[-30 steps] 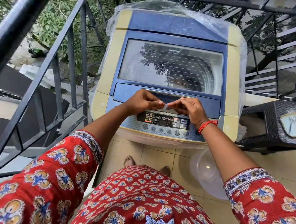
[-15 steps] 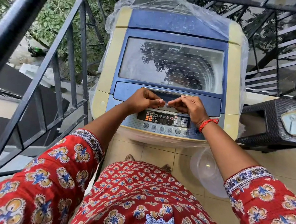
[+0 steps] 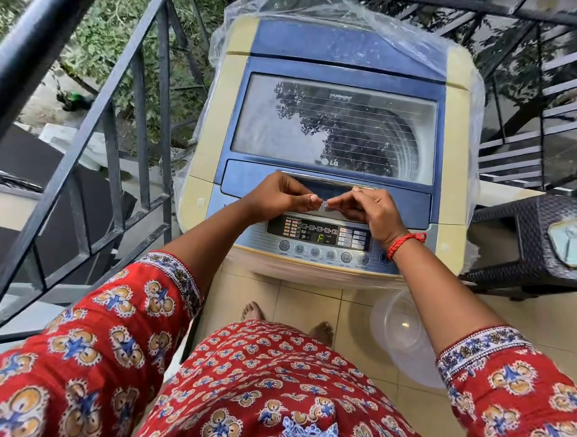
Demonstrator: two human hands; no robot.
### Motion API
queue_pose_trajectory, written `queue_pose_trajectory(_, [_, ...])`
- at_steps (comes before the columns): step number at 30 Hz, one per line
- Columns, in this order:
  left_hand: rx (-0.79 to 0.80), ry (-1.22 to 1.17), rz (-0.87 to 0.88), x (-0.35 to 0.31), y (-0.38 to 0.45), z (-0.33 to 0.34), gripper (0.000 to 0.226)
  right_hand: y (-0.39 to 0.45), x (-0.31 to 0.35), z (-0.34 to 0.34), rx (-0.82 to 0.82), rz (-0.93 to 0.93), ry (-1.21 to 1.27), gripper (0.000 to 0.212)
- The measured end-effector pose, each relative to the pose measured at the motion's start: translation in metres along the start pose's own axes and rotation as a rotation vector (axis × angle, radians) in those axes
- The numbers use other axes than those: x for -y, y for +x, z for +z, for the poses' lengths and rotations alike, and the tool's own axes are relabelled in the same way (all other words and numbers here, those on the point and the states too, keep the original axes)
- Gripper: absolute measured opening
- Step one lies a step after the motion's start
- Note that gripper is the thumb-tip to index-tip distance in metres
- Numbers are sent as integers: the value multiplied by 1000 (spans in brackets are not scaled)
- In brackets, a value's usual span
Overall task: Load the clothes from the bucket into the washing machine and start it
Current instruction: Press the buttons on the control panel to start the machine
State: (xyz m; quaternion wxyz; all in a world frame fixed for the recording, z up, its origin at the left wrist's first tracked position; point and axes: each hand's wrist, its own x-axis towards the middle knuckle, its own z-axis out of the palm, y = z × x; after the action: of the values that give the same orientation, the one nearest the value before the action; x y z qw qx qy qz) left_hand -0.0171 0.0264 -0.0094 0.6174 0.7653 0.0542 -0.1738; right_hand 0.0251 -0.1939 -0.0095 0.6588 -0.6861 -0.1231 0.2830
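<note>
**Lid down, both hands at the handle strip**

Right now your left hand (image 3: pixel 283 197) and right hand (image 3: pixel 366 208) meet over the front edge of the washing machine (image 3: pixel 334 126), just above the control panel (image 3: pixel 318 234). The fingers (image 3: pixel 310 199) of both hands are curled, and their tips come together on a small pale thing between them; it is too small to say what it is, or whether you pinch it or only touch it. The lid (image 3: pixel 334 126) is closed, its glass throwing back tree reflections, so you cannot read from here whether clothes sit in the drum. The display shows a lit character, so the machine looks powered.

The bucket is not clearly in view. A clear plastic tub (image 3: pixel 405 332) stands on the tiled floor by your right foot, and it looks empty; whether it is the bucket is uncertain.

What could go wrong from here:

- Your right wrist hangs just over the button row, and a dip could press a key and change the programme.
- The plastic sheet (image 3: pixel 328 13) draped over the back could snag behind the lid if you lift it, and keep it from opening fully.
- Pulling with fingertips only could let the lid slip and drop on them.
- Starting without checking the drum could run it unloaded.
</note>
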Motion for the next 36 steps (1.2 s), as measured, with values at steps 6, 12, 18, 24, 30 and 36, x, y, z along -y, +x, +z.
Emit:
queue_pose_trajectory(6, [9,16,17,1,0,-2,27,1,0,0,2,-3,-3,47])
queue_pose_trajectory(12, [7,13,22,-1,-1,-1,25,0,1,1,-5,-2,-13,47])
queue_pose_trajectory(18, [-1,-1,12,-1,-1,0,22,0,1,1,-9,8,-22,47])
queue_pose_trajectory(24, [-2,9,5,0,0,-1,22,-1,2,1,-11,7,-26,46])
queue_pose_trajectory(30, [-3,10,6,-1,-1,0,22,0,0,0,-9,4,-37,46])
queue_pose_trajectory(36, [-6,6,8,-3,-1,0,22,0,0,0,-10,7,-27,47])
